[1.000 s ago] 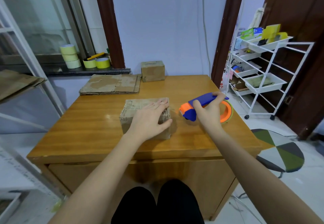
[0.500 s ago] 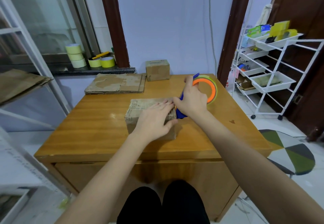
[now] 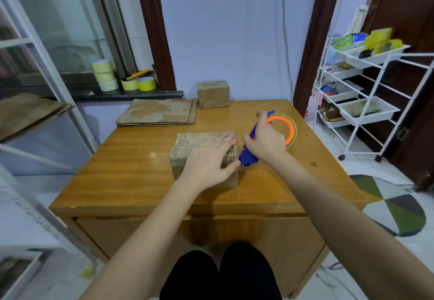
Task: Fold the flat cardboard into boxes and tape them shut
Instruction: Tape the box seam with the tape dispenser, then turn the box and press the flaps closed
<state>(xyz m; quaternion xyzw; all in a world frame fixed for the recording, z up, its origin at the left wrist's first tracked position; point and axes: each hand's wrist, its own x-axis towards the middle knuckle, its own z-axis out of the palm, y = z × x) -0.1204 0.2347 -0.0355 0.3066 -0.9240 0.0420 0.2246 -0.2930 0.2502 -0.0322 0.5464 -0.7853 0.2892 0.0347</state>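
A folded cardboard box [image 3: 187, 144] sits in the middle of the wooden table [image 3: 131, 170]. My left hand [image 3: 210, 162] lies flat on its top with straight fingers, the thumb over the right edge. My right hand [image 3: 265, 143] grips a blue and orange tape dispenser [image 3: 281, 130], tilted with its blue nose down against the box's right side. Clear tape shows across the box's far top. A stack of flat cardboard [image 3: 159, 115] lies at the table's back left. A taped small box [image 3: 213, 94] stands at the back edge.
Rolls of yellow tape [image 3: 104, 75] and a yellow knife [image 3: 137, 74] rest on the window sill at left. A white wheeled rack [image 3: 366, 102] with trays stands to the right of the table. More cardboard [image 3: 28, 111] lies on a shelf at far left.
My right hand swung the dispenser from the table at the right up against the box's right side and tilted it nose-down. My left hand stayed flat on the box.
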